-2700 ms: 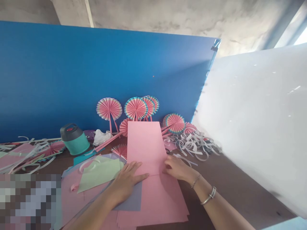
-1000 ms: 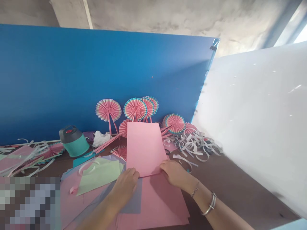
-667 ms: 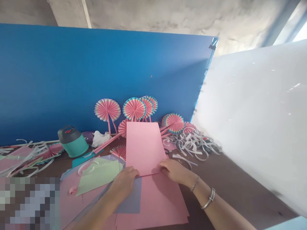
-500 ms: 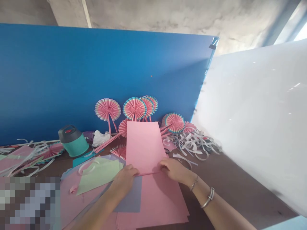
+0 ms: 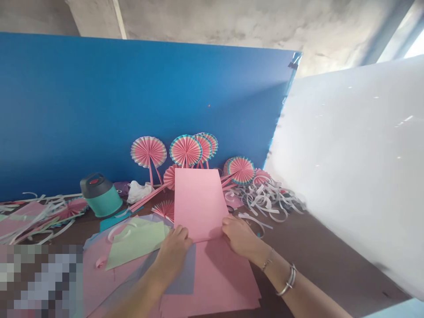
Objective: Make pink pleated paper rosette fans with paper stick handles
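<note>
- Two bare hands work at the near edge of one rectangular sheet of plain pink paper. I read the step in hand as turning and creasing a narrow fold along that edge.
- Position of the sheet: straight ahead, its near edge over a loose stack of larger pink paper sheets; its far part hides the lower ends of several round pleated paper fans in pink with blue rims.
- Left hand: fingers curled narrow, holding the sheet at the left end of the near edge. A flat blue-grey paper sheet lies below this hand.
- Right hand: fingers bunched, gripping the right end of the same edge. Curled white paper strips lie beyond it on the dark brown tabletop.
- Caution: the fingers cover both ends of the edge, so from my station I cannot confirm how deep the fold is or whether it runs even.
- Next move, in my judgement: keep both ends aligned, press the fold flat, then run the fingers outward along it. Uneven pressure could skew the crease.
</note>
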Motion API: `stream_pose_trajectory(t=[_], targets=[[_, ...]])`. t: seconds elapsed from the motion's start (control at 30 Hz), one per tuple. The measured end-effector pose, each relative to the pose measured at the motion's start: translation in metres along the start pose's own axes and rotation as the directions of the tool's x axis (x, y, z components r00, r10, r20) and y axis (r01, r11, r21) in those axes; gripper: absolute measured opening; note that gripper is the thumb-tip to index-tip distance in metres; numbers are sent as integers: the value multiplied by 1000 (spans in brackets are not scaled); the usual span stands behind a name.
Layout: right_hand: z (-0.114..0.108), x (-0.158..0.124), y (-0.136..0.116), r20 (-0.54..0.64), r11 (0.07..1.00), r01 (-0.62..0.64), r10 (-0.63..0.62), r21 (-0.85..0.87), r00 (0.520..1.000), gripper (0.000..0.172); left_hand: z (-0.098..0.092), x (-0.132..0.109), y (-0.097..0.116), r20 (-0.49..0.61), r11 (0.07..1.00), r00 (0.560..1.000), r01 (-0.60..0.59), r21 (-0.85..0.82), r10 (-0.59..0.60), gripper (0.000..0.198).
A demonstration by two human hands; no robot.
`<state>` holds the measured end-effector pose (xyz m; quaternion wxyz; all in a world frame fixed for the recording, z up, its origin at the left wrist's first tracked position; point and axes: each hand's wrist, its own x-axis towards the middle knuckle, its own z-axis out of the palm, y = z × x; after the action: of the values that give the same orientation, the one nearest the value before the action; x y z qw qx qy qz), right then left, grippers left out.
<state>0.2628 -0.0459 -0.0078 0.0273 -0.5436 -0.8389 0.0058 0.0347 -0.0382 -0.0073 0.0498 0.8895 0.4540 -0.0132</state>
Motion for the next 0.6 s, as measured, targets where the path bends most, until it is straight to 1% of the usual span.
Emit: stream_pose_trajectory(t=[0.07,0.13,0.2,0.3,0.37,0.47,0.6], targets=[[-2,-2,-7,47,999,2,1,-51,999,18,-1,-2,7,30,997,1000,-11,82,9,33],[-5,-4,-14,95,997,-3,10,-75,995,20,1,-4,12,64,991,998,-1,134,-7,35],[-8,-6,-20,111,996,-11,21,-89,994,23,2,-5,15,76,985,997,20,171,-34,39],[-13,-8,-28,107,994,-22,34,-110,994,27,5,-6,17,56,974,997,41,224,-55,51],[-14,-9,-32,133,991,-23,41,-133,990,28,7,-6,18,51,963,997,38,267,-53,57],[-11,-7,-36,177,987,-20,48,-160,983,29,12,-5,19,23,947,999,29,321,-39,60],[-5,-2,-34,134,990,-28,47,-142,990,25,19,-4,18,-29,948,999,35,316,-27,59]])
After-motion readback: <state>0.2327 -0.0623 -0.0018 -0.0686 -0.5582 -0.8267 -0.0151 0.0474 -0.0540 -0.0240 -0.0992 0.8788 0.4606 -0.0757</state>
